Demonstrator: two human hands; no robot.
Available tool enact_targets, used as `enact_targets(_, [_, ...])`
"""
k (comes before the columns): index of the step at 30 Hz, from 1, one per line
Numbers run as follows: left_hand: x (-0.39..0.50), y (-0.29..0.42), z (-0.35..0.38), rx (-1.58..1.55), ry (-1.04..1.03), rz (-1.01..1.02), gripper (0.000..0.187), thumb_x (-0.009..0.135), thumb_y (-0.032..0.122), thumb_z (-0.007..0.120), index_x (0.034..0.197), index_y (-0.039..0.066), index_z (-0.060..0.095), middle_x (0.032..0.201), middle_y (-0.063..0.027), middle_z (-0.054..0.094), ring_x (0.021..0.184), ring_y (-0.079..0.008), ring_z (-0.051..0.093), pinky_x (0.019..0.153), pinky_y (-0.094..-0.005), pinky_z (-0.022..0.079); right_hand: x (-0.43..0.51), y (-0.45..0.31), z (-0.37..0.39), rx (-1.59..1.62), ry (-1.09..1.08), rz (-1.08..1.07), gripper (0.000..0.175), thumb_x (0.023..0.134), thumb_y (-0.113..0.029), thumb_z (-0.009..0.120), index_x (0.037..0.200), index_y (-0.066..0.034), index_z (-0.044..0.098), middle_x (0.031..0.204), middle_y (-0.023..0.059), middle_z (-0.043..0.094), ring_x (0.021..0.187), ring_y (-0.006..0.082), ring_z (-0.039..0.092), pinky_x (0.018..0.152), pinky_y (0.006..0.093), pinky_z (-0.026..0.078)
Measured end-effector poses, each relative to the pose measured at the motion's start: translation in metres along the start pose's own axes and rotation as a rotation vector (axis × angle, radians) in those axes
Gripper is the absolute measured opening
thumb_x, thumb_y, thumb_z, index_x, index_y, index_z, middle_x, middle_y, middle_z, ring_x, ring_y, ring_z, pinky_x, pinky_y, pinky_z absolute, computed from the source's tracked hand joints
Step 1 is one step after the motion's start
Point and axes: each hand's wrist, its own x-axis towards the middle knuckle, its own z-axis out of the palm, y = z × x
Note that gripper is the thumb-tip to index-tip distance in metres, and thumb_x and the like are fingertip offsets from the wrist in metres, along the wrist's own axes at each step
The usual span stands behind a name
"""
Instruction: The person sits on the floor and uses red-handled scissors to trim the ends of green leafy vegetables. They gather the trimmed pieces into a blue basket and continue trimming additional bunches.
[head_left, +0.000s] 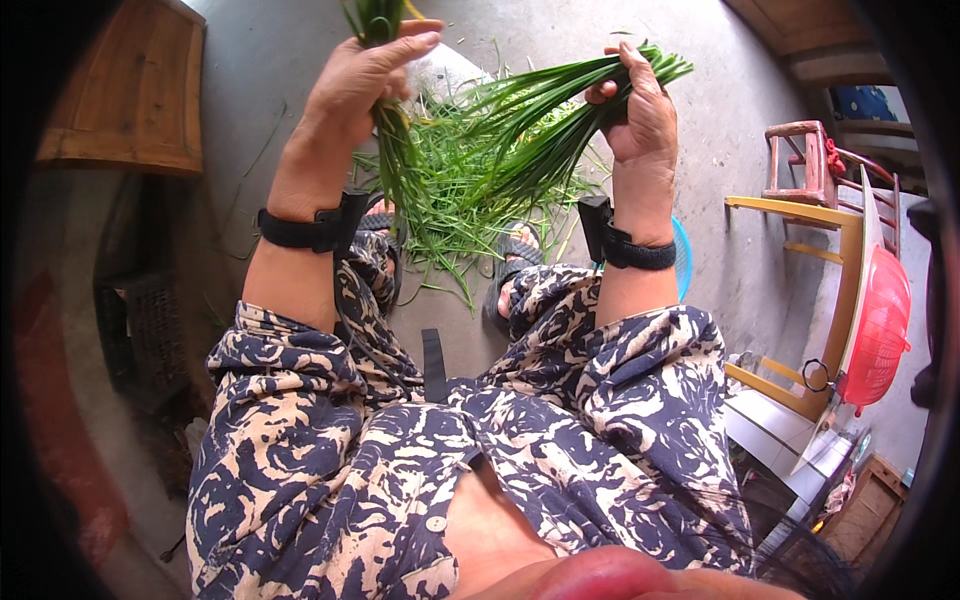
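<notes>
At the top left my left hand (360, 82) is closed around a bunch of long green leaves (396, 154), which hangs down below the fist and also sticks out above it. Some yellowish blades show in that bunch. To the right, my right hand (641, 112) grips a thicker bunch of green leaves (551, 112), cut ends pointing right and the long tips fanning out to the left. A loose heap of green leaves (457, 202) lies on the floor below and between both hands. A black strap with a dark block is on each forearm.
Sandalled feet stand beside the heap. The rim of a blue basket (682, 259) shows behind my right forearm. At the right are a red wooden stool (801, 165), a yellow frame (836, 300) and a red plastic colander (877, 330). Wooden furniture (127, 82) stands at the upper left.
</notes>
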Motion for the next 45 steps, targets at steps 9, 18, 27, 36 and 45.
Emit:
enact_targets(9, [-0.007, 0.01, 0.016, 0.014, 0.07, -0.031, 0.031, 0.091, 0.034, 0.063, 0.092, 0.003, 0.068, 0.075, -0.0025, 0.065, 0.044, -0.001, 0.033, 0.043, -0.0187, 0.026, 0.011, 0.004, -0.006, 0.188, 0.171, 0.001, 0.014, 0.093, -0.016, 0.06, 0.089, -0.0062, 0.05, 0.073, 0.0044, 0.055, 0.062, 0.0146, 0.055, 0.055, 0.0284, 0.048])
enact_targets(18, [-0.009, 0.002, 0.036, 0.21, -0.102, -0.025, 0.032, 0.088, 0.034, 0.065, 0.098, 0.004, 0.067, 0.088, -0.0062, 0.07, 0.043, -0.0004, 0.029, 0.039, -0.0187, 0.023, 0.014, 0.007, -0.006, 0.237, 0.221, -0.032, 0.018, 0.093, -0.018, 0.06, 0.093, -0.003, 0.051, 0.079, 0.0102, 0.059, 0.066, 0.0211, 0.06, 0.059, 0.0319, 0.051])
enact_targets(27, [-0.004, 0.001, 0.041, -0.146, 0.203, -0.036, 0.019, 0.089, 0.024, 0.066, 0.086, 0.005, 0.067, 0.066, 0.0026, 0.056, 0.048, -0.004, 0.041, 0.043, -0.0206, 0.031, 0.014, 0.003, -0.002, 0.304, 0.045, -0.042, 0.017, 0.093, -0.017, 0.056, 0.094, 0.0004, 0.054, 0.074, 0.0079, 0.054, 0.06, 0.0176, 0.053, 0.057, 0.0321, 0.048])
enact_targets(36, [-0.001, 0.008, 0.025, -0.118, 0.203, 0.068, 0.018, 0.087, 0.018, 0.067, 0.098, 0.004, 0.067, 0.083, -0.0056, 0.068, 0.046, -0.0013, 0.036, 0.043, -0.0189, 0.029, 0.006, -0.003, -0.001, 0.118, -0.087, -0.161, 0.023, 0.092, -0.022, 0.061, 0.104, -0.0025, 0.058, 0.075, 0.007, 0.057, 0.068, 0.0196, 0.054, 0.065, 0.0337, 0.047])
enact_targets(45, [-0.001, 0.014, 0.023, -0.149, 0.406, 0.216, 0.015, 0.082, 0.015, 0.073, 0.092, 0.005, 0.068, 0.053, 0.0079, 0.043, 0.044, -0.0011, 0.035, 0.043, -0.0192, 0.028, 0.0, -0.005, 0.005, 0.257, -0.246, -0.171, 0.028, 0.091, -0.018, 0.062, 0.108, 0.0036, 0.059, 0.081, 0.0111, 0.062, 0.069, 0.0212, 0.058, 0.066, 0.0354, 0.049])
